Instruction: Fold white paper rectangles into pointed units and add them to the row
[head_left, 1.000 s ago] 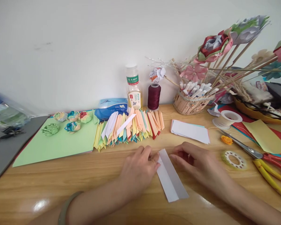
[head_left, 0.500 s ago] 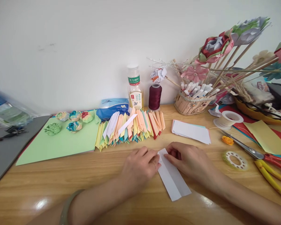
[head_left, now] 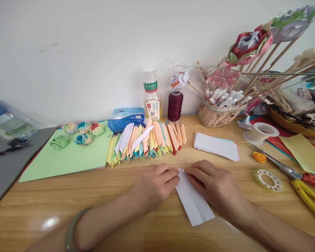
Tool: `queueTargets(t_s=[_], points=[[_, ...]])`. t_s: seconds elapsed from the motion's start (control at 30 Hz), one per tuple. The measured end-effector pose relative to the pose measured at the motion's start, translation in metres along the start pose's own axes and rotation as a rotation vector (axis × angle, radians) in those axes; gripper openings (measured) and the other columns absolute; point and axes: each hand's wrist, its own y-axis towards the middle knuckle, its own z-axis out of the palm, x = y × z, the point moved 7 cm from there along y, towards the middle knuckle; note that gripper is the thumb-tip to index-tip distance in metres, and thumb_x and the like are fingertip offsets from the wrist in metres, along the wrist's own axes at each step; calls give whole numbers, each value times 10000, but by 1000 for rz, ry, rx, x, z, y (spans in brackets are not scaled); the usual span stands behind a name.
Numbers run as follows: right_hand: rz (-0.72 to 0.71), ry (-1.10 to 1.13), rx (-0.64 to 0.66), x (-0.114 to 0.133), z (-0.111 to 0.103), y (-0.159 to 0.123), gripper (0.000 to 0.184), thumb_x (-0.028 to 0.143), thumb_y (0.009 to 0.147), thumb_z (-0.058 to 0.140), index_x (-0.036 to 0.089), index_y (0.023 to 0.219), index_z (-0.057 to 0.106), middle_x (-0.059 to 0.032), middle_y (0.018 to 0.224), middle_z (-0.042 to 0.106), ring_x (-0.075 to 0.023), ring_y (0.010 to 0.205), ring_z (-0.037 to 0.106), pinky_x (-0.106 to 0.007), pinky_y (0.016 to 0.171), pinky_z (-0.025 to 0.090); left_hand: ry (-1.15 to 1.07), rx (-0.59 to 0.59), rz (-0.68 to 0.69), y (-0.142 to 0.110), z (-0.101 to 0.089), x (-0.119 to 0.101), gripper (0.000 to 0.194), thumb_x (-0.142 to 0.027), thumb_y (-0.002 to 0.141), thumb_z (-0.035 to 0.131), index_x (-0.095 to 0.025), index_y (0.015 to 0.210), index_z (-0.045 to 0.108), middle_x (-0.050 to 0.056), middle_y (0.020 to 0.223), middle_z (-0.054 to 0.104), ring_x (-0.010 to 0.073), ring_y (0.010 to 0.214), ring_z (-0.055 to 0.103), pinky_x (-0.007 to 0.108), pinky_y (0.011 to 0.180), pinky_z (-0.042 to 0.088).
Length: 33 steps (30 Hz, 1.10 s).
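Okay, so you've got a white paper strip point(head_left: 193, 204) lying flat on the table point(head_left: 60, 199) right in front of you, between your two hands, with a crease running down its length. Its far end looks narrowed, like the corners are turned in, though your fingers cover a good bit of it.

Your left hand point(head_left: 157, 183), the one with the bangle point(head_left: 71, 231) on its wrist, has its fingers curled in with the tips on the strip's far left edge. Your right hand point(head_left: 212, 180) bends over the far right side, fingers touching the paper there too. Can't tell with either hand whether you're pinching it or just pressing down.

Just past your right hand sits a stack of paper slips point(head_left: 216, 146), white one on top. Beyond your left hand there's a long row of folded paper pieces point(head_left: 144, 145) in all sorts of colours, with a blue pack point(head_left: 124, 120) right behind it. Further left, paper rosettes point(head_left: 59, 142) sit on a green sheet point(head_left: 68, 164). Over on your right: a roll of tape point(head_left: 261, 174), a small orange flower point(head_left: 259, 156) and red-handled scissors point(head_left: 291, 171).
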Motion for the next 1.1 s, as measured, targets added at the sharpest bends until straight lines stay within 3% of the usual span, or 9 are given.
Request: queueTargets(t_s=[0.27,0.47,0.67,1.1], points=[[-209,-5,2,11,0,-3,181,127,914,428,123,925,609,-74,823,611,-187,754,537,-310,624,437,-24,48,-37,2,1,4,189,-156,935,458,-127,875,635,36,908,657,166,848,540,283,735,498],[-295,-23,33,18,-1,-3,265,125,945,335,116,956,600,-77,798,596,-195,746,515,-327,635,426,0,60,-17,2,3,3,203,-159,944,445,-127,907,642,38,984,653,166,878,535,290,739,493],[-331,-50,-9,21,-4,-2,293,121,949,307,96,952,599,-90,792,594,-204,738,509,-343,640,433,13,34,54,3,-2,1,226,-144,952,424,-112,998,643,52,1024,668,173,890,551,296,722,498],[-327,-18,65,20,-2,-1,265,121,936,345,94,963,607,-94,806,582,-204,738,498,-350,641,449,55,32,131,6,-6,-3,218,-97,930,436,-75,954,651,69,1004,681,194,904,572,303,744,495]])
